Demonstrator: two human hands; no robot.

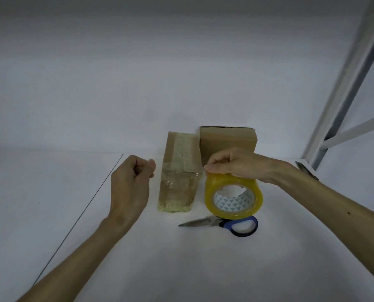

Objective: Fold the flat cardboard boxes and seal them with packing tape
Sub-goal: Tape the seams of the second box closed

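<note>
Right hand (pixel 231 164) grips the top of the yellow-tinted tape roll (pixel 234 196), fingers curled over its rim and fingertips pinching at the outer layer, in the head view. The roll stands on edge on the white table (pixel 181 269), just to the right of the taped box (pixel 179 177). Left hand (pixel 131 182) hovers to the left of that box with its fingers curled into a loose fist, holding nothing that can be made out.

The taped box lies lengthwise, its top and near end covered in glossy, wrinkled clear tape; it looks sealed and finished. A second box (pixel 227 140), folded into shape, stands behind and to the right of the taped box, close beside its far corner. No tape shows on it, and a dark line along its upper edge suggests a flap not yet fastened. Blue-handled scissors (pixel 220 224) lie closed on the table, nearer the camera than the taped box and to its right.

By this evidence one box is done and the second awaits sealing; the pinch at the roll probably seeks the tape's free end. No flat cardboard is in view.
</note>
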